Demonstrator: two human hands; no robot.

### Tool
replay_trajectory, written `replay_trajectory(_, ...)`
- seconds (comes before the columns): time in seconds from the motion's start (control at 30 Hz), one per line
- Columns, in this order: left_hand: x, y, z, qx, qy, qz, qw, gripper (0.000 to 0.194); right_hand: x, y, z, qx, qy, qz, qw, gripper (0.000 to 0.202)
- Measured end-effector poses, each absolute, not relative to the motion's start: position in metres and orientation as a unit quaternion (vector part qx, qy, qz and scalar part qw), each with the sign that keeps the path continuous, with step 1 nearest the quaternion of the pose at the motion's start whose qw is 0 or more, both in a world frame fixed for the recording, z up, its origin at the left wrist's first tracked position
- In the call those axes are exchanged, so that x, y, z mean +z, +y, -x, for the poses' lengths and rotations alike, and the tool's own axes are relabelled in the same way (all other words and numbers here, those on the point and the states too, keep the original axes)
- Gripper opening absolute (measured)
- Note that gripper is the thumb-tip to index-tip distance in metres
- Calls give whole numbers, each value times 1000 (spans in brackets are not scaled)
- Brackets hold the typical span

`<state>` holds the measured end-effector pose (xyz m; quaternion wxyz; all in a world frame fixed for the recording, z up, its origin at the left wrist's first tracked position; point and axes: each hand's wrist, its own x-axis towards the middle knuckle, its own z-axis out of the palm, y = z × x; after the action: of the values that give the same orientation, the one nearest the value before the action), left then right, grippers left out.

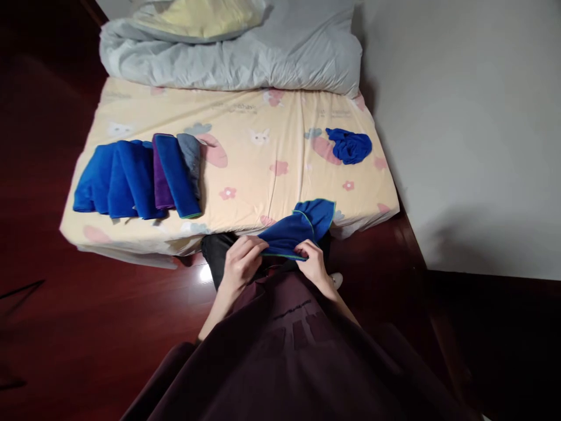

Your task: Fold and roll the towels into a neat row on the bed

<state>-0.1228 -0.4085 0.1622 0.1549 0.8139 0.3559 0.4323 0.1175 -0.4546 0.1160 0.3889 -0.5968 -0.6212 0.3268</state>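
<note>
Yellow flower-print bed (245,175): at its near edge, left hand (240,263) and right hand (314,264) each have a closed grip on a blue green-edged cloth (298,229).

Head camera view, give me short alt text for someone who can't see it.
Both hands, left hand and right hand, pinch a blue cloth with green edging at the near edge of a cartoon-print mattress. A row of folded blue, purple and grey cloths lies at left, a crumpled blue cloth at right.

blue cloth (295,231) with green edging, partly folded, at the near bed edge
</note>
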Motion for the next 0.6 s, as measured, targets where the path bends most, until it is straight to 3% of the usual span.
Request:
replay_trajectory(0.13,185,-404,148,507,370,-778,20,29,98,-442,-142,270,-588,658,386,27)
replay_trajectory(0.37,224,-378,178,573,371,-717,-142,33,98,-436,-181,163,-566,709,387,15)
replay_trajectory(0.6,255,-339,218,585,423,-659,-214,22,118,-446,-175,387,-629,584,336,13)
